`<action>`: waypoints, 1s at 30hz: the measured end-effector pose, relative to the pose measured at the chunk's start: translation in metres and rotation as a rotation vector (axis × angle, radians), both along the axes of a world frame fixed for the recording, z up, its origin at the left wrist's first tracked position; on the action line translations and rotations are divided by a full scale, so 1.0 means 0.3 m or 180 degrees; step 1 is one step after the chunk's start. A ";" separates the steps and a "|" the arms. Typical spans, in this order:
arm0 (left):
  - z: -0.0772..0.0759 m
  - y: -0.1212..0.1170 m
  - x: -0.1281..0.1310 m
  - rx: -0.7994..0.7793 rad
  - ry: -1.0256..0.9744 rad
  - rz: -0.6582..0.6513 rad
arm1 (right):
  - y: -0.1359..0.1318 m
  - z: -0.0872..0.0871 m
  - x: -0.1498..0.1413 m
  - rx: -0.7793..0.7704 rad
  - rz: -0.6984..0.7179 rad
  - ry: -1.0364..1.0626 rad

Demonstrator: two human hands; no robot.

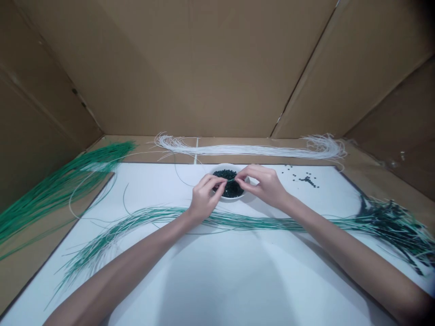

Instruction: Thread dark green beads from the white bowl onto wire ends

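Note:
Over a white bowl [225, 199] of small dark green beads [233, 189], both my hands meet fingertip to fingertip with a small gap between. My left hand [205, 194] is closed in a pinch, and a thin green strand [231, 180] shows at its fingertips. My right hand [265, 182] also pinches, at the other side of the gap, where the strand reaches its fingers. Whether a bead sits in either pinch is too small to tell. Beneath my forearms, a long bundle of green and white strands [258, 222] lies across the white board.
Loose dark beads [308, 181] lie scattered right of the bowl. The bundle's right end bears a dark, tangled mass [396, 228]. White strands [248, 150] stretch along the back, and green strands [68, 181] lie at left. Cardboard walls [204, 68] surround the white board [217, 276].

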State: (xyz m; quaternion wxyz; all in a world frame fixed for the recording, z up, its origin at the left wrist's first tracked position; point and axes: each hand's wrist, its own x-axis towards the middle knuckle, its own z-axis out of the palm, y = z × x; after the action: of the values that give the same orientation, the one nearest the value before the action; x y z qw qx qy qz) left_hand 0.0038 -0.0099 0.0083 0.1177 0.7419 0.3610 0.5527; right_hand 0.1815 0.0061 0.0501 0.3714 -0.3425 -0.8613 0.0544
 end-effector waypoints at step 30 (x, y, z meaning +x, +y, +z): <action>-0.003 0.004 0.003 -0.0090 -0.0119 0.0233 | 0.032 0.040 -0.023 -0.0870 -0.0010 -0.0770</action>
State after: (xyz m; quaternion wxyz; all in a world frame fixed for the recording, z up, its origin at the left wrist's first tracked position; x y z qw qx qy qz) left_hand 0.0047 -0.0087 0.0075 0.1146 0.7160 0.3933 0.5652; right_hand 0.1745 0.0157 0.0621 0.2153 -0.3951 -0.8837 0.1287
